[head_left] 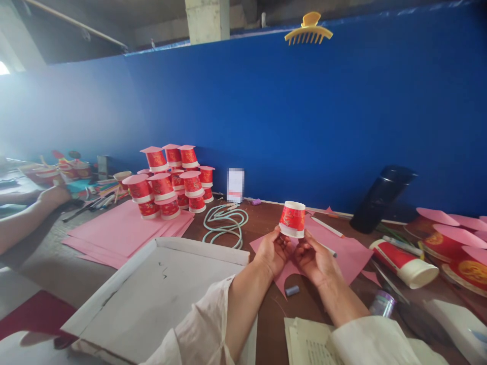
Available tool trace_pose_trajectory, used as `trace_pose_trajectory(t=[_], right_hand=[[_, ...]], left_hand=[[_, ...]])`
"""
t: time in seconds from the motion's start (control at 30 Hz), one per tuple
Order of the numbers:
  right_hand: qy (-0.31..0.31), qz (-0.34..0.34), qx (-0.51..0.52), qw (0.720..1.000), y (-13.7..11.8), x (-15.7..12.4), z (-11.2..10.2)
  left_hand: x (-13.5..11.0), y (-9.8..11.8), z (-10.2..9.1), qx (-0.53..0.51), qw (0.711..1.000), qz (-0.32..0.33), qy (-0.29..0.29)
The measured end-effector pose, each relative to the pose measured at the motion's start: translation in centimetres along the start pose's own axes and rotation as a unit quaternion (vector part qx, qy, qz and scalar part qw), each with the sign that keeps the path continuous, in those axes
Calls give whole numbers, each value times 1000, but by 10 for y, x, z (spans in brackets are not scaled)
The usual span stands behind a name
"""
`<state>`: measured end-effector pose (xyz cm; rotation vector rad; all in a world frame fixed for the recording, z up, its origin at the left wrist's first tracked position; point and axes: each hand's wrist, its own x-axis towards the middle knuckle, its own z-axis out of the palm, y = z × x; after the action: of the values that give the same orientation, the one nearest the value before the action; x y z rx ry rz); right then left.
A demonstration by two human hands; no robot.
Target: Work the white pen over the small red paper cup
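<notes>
The white card [236, 183] at the blue partition [342, 116] is pixelated, its print illegible. A co-worker's forearm [19, 223] is cut off by the left edge, the red bowls [466, 274] by the right. The left hand [273, 252] and right hand [316, 259] partly hide the pink sheet [352, 251]; the right sleeve [373, 340] overlaps printed pages [309, 337], their text too small to read.

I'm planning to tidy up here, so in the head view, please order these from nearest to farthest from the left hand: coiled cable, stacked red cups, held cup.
1. Held cup: touching the left hand.
2. Coiled cable: left of that hand.
3. Stacked red cups: farther left, past the cable.
</notes>
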<state>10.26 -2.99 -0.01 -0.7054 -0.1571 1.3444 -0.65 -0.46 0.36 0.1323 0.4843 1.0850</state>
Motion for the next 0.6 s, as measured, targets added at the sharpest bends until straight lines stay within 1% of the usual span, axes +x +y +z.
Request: trace_pose_trajectory(t=[0.1, 0.17, 0.3, 0.37, 0.43, 0.5, 0.53, 0.57, 0.6], right_hand=[[-2, 10, -4, 1000, 1, -1, 1], [-4, 16, -14, 1000, 2, -1, 1], [-20, 6, -55, 998, 7, -3, 3], [-23, -2, -84, 996, 11, -5, 5], [-26, -18, -130, 991, 14, -7, 7], [-24, -62, -210, 975, 16, -8, 6], [-16, -95, -265, 959, 16, -8, 5], [1, -137, -322, 937, 15, -8, 4], [21, -183, -376, 908, 13, -8, 3]], left_hand=[[-2, -2, 1, 6, 998, 17, -53], [-2, -4, 1, 23, 997, 8, -80], [1, -6, 0, 49, 993, -14, -107], [3, -6, -1, 48, 991, -16, -121], [3, -4, 0, 39, 992, -8, -119], [3, -2, 1, 25, 995, 20, -94], [2, 0, 2, 19, 996, 39, -79], [1, 1, 3, 15, 996, 54, -69], [1, 2, 4, 12, 996, 66, -61]])
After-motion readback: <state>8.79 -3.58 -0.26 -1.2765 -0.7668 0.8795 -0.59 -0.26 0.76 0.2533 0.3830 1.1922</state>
